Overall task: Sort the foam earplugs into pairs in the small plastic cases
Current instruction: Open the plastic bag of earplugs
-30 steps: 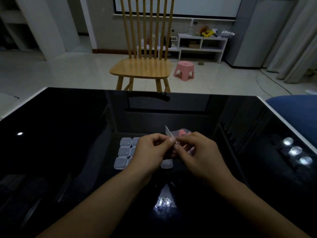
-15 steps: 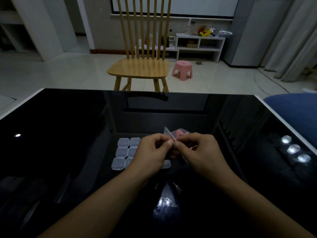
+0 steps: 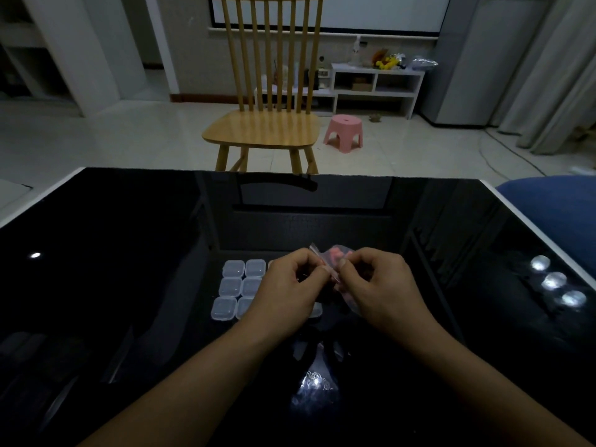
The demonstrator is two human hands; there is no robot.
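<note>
Glossy black table point(image 3: 129, 285). Clear, frosty-white cases point(image 3: 233, 287) in a grid at 9 o'clock of the hands. Pink earplugs point(image 3: 333, 254) inside a see-through bag point(image 3: 325, 258). At 12 o'clock, pale wooden chair point(image 3: 267, 130); pink stool point(image 3: 344, 132) at 1 o'clock.

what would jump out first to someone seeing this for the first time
Two hands meet over the middle of the glossy black table: the left hand and right hand both pinch a small clear bag with pink earplugs inside. Just left of them, a cluster of small clear plastic cases sits on the table, lids closed. Beyond the far edge stands a wooden chair.
</note>
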